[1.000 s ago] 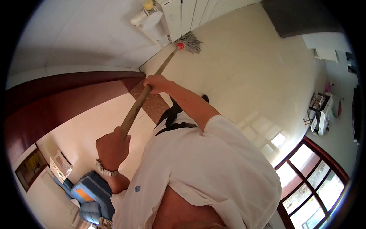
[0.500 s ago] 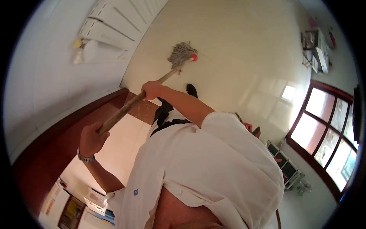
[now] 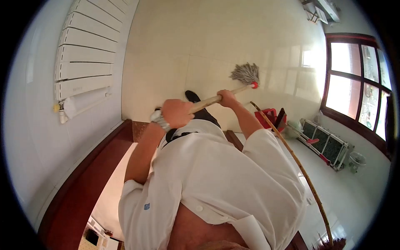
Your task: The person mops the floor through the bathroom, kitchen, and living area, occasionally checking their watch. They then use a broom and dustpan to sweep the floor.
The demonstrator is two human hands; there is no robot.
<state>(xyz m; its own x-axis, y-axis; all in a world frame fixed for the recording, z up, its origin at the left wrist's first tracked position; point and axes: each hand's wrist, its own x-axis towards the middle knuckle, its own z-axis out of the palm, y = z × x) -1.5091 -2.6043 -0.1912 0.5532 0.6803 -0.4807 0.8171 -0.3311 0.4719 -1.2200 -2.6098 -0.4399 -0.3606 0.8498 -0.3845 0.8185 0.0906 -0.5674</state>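
Observation:
A string mop with a wooden handle [image 3: 204, 104] slants across in front of my body. Its grey strands [image 3: 246, 73] spread on the tiled floor, joined to the handle by a red collar. My left hand [image 3: 177, 113], with a metal watch at the wrist, is closed around the upper end of the handle. Lower down, nearer the mop head, my right hand [image 3: 227, 98] wraps the same handle. Black shoes [image 3: 192, 96] show just beyond the handle.
A white radiator [image 3: 87, 50] is on the left wall, beside a dark red door frame [image 3: 91, 179]. On the right are a red container [image 3: 266, 118], a long curved stick [image 3: 300, 166] ending in dark red bristles, a metal rack [image 3: 325, 141] and a window [image 3: 354, 79].
The mop head has swung to the right across the floor. Both hands have moved right with the handle, the left one also forward. My view has turned, showing more of the right side.

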